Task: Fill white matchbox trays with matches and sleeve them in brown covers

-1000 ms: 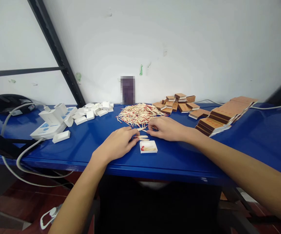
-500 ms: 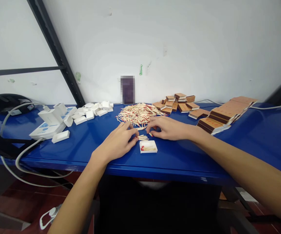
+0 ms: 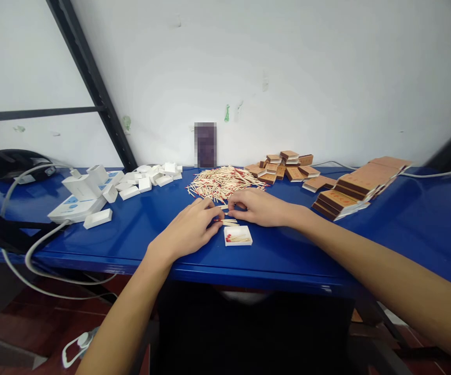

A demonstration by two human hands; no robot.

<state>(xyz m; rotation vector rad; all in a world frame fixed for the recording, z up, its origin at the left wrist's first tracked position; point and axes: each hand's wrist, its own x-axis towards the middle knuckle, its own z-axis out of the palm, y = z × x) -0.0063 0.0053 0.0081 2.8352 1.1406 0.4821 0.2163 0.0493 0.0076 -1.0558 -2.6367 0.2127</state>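
My left hand (image 3: pixel 199 223) is closed on a small bunch of matches (image 3: pixel 230 222), whose pale sticks point right from its fingertips. Close by on the right, my right hand (image 3: pixel 251 207) has its thumb and forefinger pinched beside those sticks; what lies between these fingers is too small to make out. A white matchbox tray (image 3: pixel 249 241) rests on the blue table just below the hands, with several red-tipped matches (image 3: pixel 238 238) inside. Behind both hands spreads a large heap of loose matches (image 3: pixel 225 181).
White empty trays (image 3: pixel 145 183) are piled at the back left, beside a white power strip with plugs (image 3: pixel 78 200). Brown matchbox sleeves (image 3: pixel 282 167) lie at the back right, and stacked sleeves (image 3: pixel 356 188) stand farther right. A black rack post (image 3: pixel 92 78) rises on the left.
My right hand has shifted left, closer to my left hand and the matches there. My left hand and the tray have stayed in place.
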